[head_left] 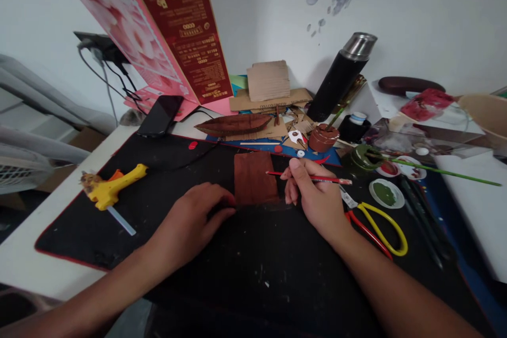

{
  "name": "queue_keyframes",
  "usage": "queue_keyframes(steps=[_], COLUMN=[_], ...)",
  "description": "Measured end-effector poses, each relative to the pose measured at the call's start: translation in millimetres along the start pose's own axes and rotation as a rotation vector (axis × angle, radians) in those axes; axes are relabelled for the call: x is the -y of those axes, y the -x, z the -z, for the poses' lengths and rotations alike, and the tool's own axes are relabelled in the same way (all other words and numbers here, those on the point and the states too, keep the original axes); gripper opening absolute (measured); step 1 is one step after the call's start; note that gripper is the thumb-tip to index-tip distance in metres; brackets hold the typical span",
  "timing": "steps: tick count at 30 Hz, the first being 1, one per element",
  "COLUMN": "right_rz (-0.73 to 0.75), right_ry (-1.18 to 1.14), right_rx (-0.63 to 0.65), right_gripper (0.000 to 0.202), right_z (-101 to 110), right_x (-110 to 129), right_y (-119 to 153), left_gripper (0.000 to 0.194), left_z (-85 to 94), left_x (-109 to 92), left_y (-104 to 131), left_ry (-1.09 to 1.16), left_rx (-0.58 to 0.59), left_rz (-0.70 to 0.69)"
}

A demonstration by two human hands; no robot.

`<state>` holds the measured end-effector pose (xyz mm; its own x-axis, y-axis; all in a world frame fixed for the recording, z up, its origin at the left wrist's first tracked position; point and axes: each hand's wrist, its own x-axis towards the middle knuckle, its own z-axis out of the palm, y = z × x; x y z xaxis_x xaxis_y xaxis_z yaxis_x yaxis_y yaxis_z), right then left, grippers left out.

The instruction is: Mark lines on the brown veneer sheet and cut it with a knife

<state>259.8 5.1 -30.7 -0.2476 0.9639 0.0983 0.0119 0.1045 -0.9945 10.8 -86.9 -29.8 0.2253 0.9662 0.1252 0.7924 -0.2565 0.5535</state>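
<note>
Seemingly light and stiff, a flat, reddish-brown, card-like square point(255, 178) is lying on the black desk mat point(237, 264), probably best taken by its edges. The left hand point(194, 215) is resting curled at its near-left corner, grip unclear; the right hand point(318, 198) is pinching a slim red pencil point(332, 179).

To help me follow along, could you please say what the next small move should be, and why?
Probably press the tip of the red pencil lightly to the brown square: the right hand holds the pencil with its tip over that piece, and the left hand is at its near left corner, perhaps ready to steady it.
</note>
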Motion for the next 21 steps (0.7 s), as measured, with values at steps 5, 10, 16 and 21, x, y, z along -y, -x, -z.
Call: queue_keyframes(steps=[5, 10, 16, 21], right_rz=[0.16, 0.198, 0.078, -0.099], right_ry=[0.252, 0.327, 0.132, -0.039], right_rx=[0.002, -0.016, 0.01, -0.028], right_gripper=[0.042, 0.042, 0.043, 0.053], right_z=[6.2, 10.0, 1.4, 0.0], right_x=[1.7, 4.9, 1.2, -4.8], right_y=[5.3, 6.8, 5.4, -5.1], left_gripper=[0.01, 0.009, 0.009, 0.013], left_z=[-6.0, -7.9, -16.3, -8.4], left_x=[-5.9, -9.9, -16.2, -3.7], left_y=[-23.3, -36.2, -39.1, -13.2], left_ry=[-0.097, -0.124, -0.135, -0.159], left_rx=[0.029, 0.057, 0.054, -0.101], left_rz=[-0.071, -0.092, -0.116, -0.12])
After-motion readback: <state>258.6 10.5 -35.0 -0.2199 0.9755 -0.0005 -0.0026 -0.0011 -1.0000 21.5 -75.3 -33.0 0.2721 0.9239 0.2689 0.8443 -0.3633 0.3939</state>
